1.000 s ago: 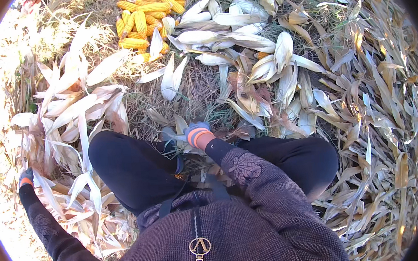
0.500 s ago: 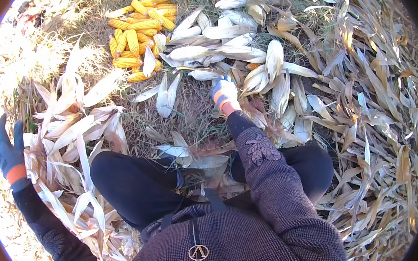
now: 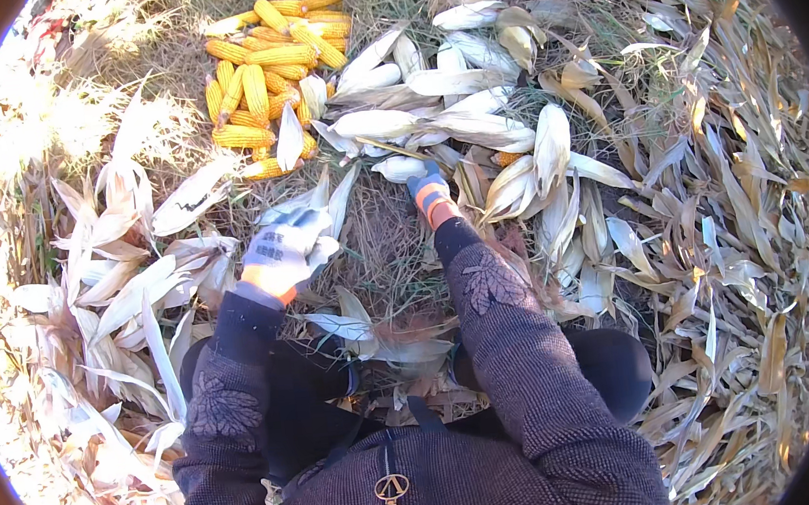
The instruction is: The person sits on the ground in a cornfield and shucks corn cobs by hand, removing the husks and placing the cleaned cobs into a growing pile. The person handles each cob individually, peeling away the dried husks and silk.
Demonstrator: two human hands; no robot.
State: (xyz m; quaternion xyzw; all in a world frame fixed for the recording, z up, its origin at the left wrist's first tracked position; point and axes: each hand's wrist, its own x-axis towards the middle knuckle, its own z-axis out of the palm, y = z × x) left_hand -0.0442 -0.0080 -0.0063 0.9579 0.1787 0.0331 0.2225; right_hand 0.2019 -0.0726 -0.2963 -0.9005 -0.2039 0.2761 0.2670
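My left hand [image 3: 286,250], in a grey glove with an orange cuff, hangs open over the dry grass left of centre, fingers reaching forward with nothing in them. My right hand [image 3: 430,194], gloved alike, is closed on a corn ear in pale husk [image 3: 397,169]; its fingertips are partly hidden. A pile of husked yellow corn cobs [image 3: 256,92] lies beyond them, slightly left. To its right several ears in pale husks [image 3: 475,129] lie in a loose heap, one showing yellow kernels.
Torn husks [image 3: 124,296] are strewn on the left. A thick bed of dry leaves and stalks [image 3: 729,224] covers the right side. My bent legs [image 3: 608,374] are folded at the bottom, with loose husks between them.
My left hand has swung from the far left in toward the middle. My right hand has moved forward from near my legs to the husked heap and closed on an ear.
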